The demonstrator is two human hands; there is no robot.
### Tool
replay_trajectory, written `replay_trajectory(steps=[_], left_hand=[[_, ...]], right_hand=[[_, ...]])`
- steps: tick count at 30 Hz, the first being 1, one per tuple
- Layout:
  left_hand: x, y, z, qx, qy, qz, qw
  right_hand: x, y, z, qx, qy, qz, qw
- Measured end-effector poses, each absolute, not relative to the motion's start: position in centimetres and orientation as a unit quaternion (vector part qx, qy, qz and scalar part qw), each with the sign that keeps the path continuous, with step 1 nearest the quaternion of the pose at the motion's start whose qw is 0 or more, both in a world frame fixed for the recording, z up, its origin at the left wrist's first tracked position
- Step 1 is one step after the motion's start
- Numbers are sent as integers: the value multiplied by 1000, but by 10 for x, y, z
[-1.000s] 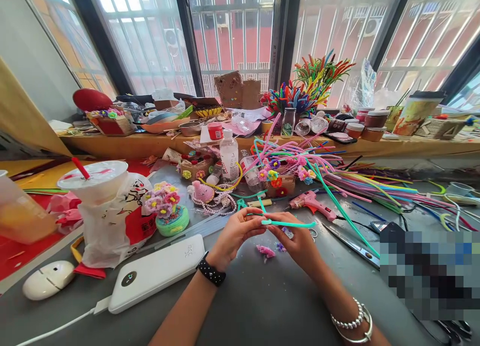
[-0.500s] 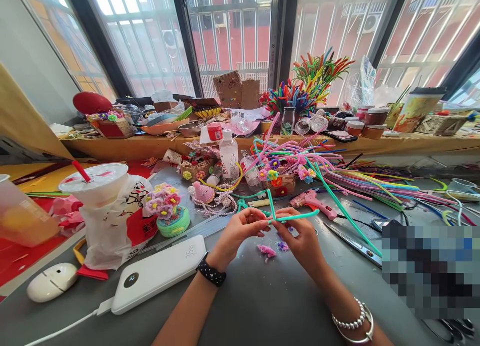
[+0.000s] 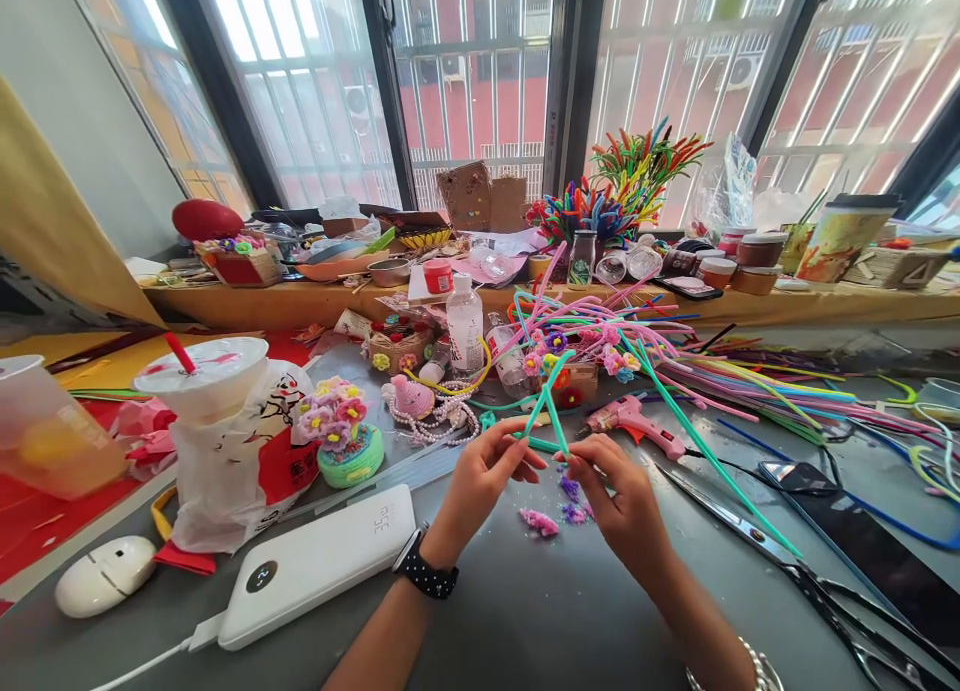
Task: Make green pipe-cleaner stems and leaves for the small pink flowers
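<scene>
A mint-green pipe cleaner, bent into crossing narrow legs, stands up between my hands above the grey table. My left hand is closed on one leg with thumb and fingers. The tip of another leg is pinched by my right hand. Below them lie a pink fuzzy scrap and purple fuzzy scraps. Behind the right hand rests a pink glue gun.
Large scissors and a phone lie at the right. A white power bank, a bagged drink cup and a pipe-cleaner flower pot stand left. Bundled pipe cleaners spread behind.
My hands have moved slightly apart. The pipe cleaner has gone from one leg lying sideways over the right hand to legs crossing upright between the hands. The view has shifted a little.
</scene>
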State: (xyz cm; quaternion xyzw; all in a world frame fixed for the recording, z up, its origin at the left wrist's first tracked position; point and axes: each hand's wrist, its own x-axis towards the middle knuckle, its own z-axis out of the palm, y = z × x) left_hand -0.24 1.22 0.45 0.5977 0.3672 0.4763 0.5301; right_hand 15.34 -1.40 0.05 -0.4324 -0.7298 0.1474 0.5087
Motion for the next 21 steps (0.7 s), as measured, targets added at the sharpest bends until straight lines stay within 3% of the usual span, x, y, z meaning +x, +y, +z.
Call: replay_trajectory(steps=[14, 21], left_hand=[[4, 6, 6, 657, 355, 456, 484], [2, 2, 20, 629, 357, 438, 535]], right_hand=[[149, -13, -4, -475, -709, 222, 472], [147, -14, -2, -432, -726, 310, 436]])
